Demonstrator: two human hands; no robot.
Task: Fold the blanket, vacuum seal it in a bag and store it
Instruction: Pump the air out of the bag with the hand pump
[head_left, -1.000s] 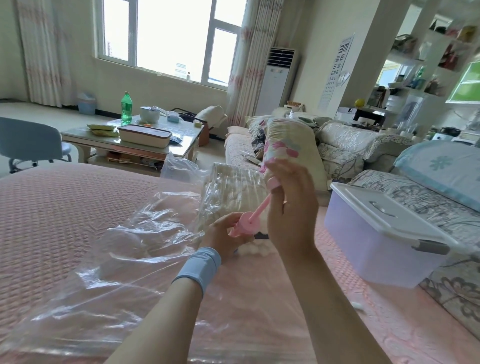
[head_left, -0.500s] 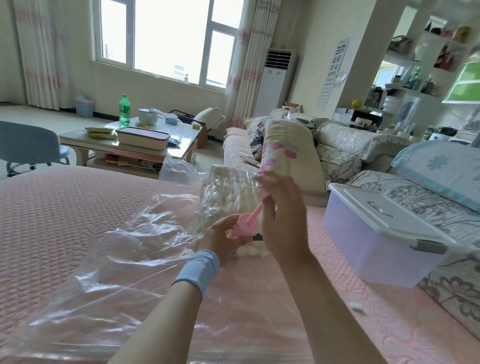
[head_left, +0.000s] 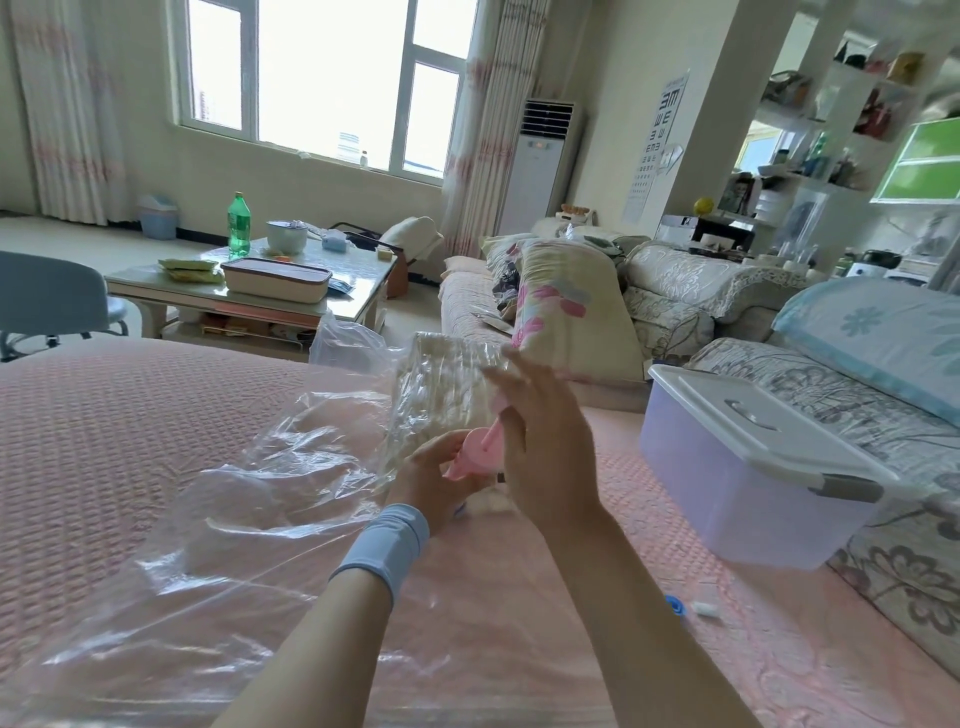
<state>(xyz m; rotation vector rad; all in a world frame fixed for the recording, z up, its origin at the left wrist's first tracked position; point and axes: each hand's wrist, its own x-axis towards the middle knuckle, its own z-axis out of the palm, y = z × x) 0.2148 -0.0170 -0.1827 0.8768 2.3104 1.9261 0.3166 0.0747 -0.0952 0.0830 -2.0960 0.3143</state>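
Observation:
A clear vacuum bag (head_left: 249, 519) lies spread over the pink bed (head_left: 93, 441). Its far end holds the folded cream blanket (head_left: 447, 379), pressed tight under wrinkled plastic. A pink hand pump (head_left: 475, 454) stands on the bag just in front of the blanket. My left hand (head_left: 431, 483), with a blue wristband, grips the pump's round base from the left. My right hand (head_left: 540, 436) is beside the pump's handle, its fingers extended upward and the handle showing pink between them.
A lilac storage box with a white lid (head_left: 753, 467) sits at the bed's right edge against a floral sofa (head_left: 883, 545). A small blue cap (head_left: 675, 605) and a white scrap lie on the bed near my right forearm. A coffee table (head_left: 260, 291) stands beyond the bed.
My right hand has gone from a curled grip high on the pump handle to straighter, spread fingers, and the handle sits lower. My left hand stays on the pump base.

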